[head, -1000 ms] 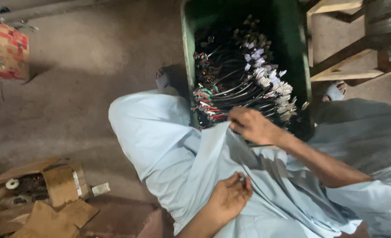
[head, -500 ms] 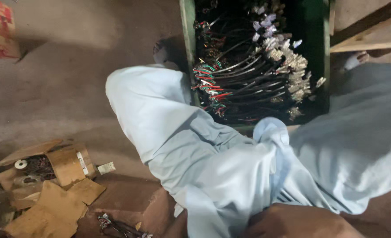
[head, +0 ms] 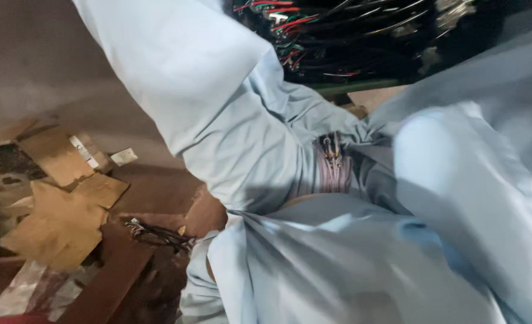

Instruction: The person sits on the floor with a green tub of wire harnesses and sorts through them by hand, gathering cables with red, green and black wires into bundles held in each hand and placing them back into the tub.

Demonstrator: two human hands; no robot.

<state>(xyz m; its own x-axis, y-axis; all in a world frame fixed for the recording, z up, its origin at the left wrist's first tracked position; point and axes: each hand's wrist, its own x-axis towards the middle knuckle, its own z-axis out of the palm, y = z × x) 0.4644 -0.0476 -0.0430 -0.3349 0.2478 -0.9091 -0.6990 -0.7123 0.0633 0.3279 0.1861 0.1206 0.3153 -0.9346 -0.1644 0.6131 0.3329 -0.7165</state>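
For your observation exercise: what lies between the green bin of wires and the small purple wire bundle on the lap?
In the head view, only folds of light blue cloth separate the green bin and purple wire bundle.

Torn brown cardboard pieces (head: 68, 222) are lying on the floor (head: 32, 66) at left, a small wire tangle (head: 158, 234) resting just beside them.

Dim, motion-blurred, deep shadows below

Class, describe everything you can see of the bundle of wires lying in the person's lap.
The wire bundle is a short sheaf of pale purplish-grey strands lying side by side, pointing away from the viewer. Small metallic tips show at its far end. It sits in a fold of the light blue garment, which surrounds and partly covers it. No hand is seen touching it.
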